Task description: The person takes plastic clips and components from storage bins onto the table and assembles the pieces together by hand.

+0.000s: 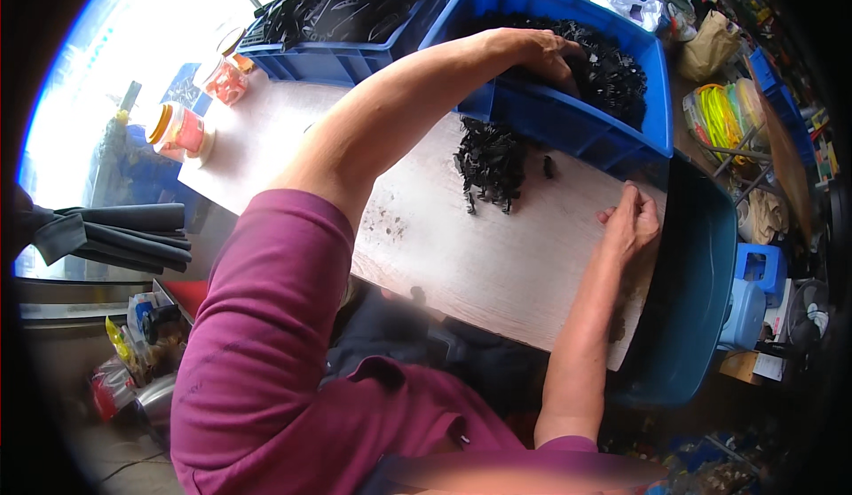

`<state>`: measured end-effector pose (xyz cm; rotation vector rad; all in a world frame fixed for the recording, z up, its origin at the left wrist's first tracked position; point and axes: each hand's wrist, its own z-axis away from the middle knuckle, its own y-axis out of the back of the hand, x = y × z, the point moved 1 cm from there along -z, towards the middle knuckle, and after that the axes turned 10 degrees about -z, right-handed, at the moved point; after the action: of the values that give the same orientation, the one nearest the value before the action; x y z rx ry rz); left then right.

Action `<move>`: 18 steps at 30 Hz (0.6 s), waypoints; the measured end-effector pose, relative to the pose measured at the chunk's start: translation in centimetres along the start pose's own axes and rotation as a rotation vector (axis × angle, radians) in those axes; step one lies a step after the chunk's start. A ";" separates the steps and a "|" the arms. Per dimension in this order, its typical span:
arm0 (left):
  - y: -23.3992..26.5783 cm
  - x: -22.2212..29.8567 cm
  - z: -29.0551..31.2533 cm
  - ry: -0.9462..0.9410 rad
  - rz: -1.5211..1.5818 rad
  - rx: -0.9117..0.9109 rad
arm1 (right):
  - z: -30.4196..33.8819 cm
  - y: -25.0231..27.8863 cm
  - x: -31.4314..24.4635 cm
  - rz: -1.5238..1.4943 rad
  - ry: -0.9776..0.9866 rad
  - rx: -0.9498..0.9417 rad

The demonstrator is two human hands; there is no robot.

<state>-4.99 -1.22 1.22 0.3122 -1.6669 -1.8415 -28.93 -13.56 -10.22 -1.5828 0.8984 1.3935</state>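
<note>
My left hand (552, 62) reaches over the near wall of a blue plastic bin (568, 126) and down among small black plastic pieces (615, 73). Its fingertips are hidden, so what they hold does not show. On the table (461, 273), just in front of that bin, lies a loose pile of the same black pieces (493, 166), with one separate piece (548, 167) to its right. My right hand (634, 227) rests near the table's right edge, fingers curled closed. Whatever is inside those fingers, if anything, cannot be made out.
Another blue bin (324, 64) at the back left holds long black plastic strips (351, 7). Two lidded jars (182, 131) (222, 82) stand at the left. A large dark teal tub (701, 317) sits against the right edge. Dark cloth-like strips (124, 237) hang at far left.
</note>
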 end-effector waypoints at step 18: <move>-2.1 -3.8 -3.6 -0.058 -0.097 0.038 | 0.9 -1.1 -0.7 0.045 0.017 -0.035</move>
<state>-0.60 -1.87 -2.29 0.3643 -1.7562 -1.9072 -28.36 -12.30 -9.46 -1.6114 0.9300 1.4363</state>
